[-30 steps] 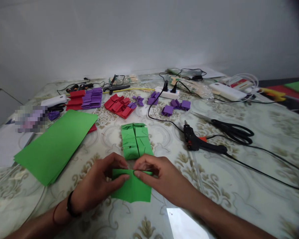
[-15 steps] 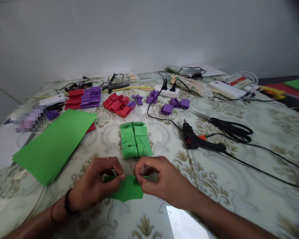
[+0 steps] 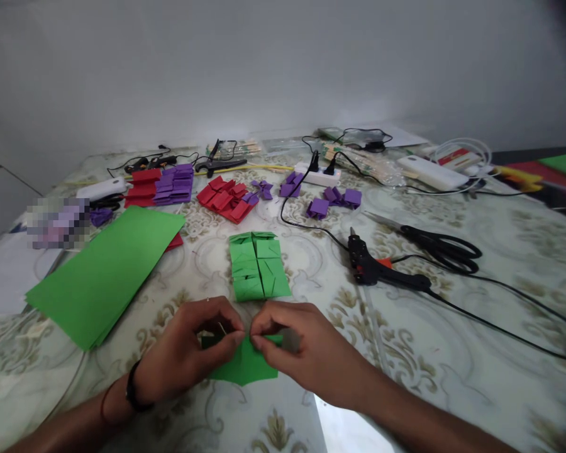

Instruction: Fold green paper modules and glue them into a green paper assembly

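Behind the table stands a plain pale wall [image 3: 264,69], and the table is covered with a tablecloth [image 3: 321,258] which has a brown floral pattern. From the head view, both bare hands are at the near middle of this table. Between them is a small green sheet [image 3: 245,368], of which the lower part shows below the fingers. The left hand [image 3: 193,343] pinches its upper edge between the thumb and the index finger. The right hand [image 3: 306,343] makes the same pinch on this edge, just beside the left one, so that the two thumbs point to each other. The other fingers are curled, and partly they are hidden. On the left wrist are a black band [image 3: 133,387] and a thin red thread [image 3: 104,402].

Just beyond the hands lie folded green pieces [image 3: 245,251], near to each other in a small block. To the left is a stack of large green sheets [image 3: 108,277], with a bit of red under its right side. Farther back there are red folded pieces [image 3: 224,198] and purple folded pieces [image 3: 317,209]. To the right, a black glue gun [image 3: 370,267] lies on its side, and its cable curves toward the right edge. Black-handled scissors [image 3: 419,237] rest near it, with the blades pointing to the left. Behind, two black plugs sit in a white power strip [image 3: 327,176].
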Demonstrator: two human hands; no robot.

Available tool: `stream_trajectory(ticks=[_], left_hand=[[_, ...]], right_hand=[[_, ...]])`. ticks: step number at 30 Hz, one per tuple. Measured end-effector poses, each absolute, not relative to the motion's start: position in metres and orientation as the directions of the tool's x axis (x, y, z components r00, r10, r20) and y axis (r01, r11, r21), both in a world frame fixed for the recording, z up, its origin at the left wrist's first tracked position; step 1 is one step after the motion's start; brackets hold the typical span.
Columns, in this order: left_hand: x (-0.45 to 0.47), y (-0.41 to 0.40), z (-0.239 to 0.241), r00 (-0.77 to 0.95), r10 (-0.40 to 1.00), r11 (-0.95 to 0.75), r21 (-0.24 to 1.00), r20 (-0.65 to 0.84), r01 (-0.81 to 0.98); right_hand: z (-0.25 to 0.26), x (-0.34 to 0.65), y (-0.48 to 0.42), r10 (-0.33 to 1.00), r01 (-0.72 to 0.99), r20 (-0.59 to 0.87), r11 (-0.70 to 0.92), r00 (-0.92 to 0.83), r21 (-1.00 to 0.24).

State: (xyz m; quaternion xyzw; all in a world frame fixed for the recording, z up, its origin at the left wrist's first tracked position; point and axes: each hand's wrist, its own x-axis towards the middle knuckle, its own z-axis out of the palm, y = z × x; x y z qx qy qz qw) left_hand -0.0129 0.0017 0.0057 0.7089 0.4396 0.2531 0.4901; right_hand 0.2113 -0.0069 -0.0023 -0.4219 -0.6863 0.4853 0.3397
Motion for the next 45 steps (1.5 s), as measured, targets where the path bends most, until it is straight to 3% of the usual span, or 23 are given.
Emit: stream_trajectory(ticks=[10,19,23,33,41,45], left_hand=[[-0.018,0.008,0.004,0.541,0.84,-0.194,0.905,-0.047,0.379],[-0.03,0.025,0.019,0.393,0.919,-0.137,0.931,-0.008,0.34],[-0.024,0.017,0.015,0.448,0.893,-0.224,0.902,0.039,0.369],[-0.018,0.009,0.006,0.536,0.843,-0.248,0.855,-0.042,0.457],[-0.039,0.025,0.021,0.463,0.886,-0.196,0.895,-0.014,0.401],[-0.046,0.029,0.022,0.485,0.865,-0.253,0.945,0.125,0.208]], right_hand=[[0.0,0.215,-0.01,0.918,0.265,0.079,0.193,-0.389,-0.945],[0.0,0.235,0.002,0.971,0.247,0.082,0.138,-0.225,-0.959],[-0.003,0.223,-0.002,0.947,0.252,0.097,0.179,-0.305,-0.951],[-0.008,0.211,-0.01,0.921,0.279,0.165,0.272,-0.353,-0.921],[-0.001,0.227,0.0,0.966,0.184,0.059,0.107,-0.251,-0.977],[-0.001,0.233,0.009,0.98,0.125,0.016,0.042,-0.2,-0.991]])
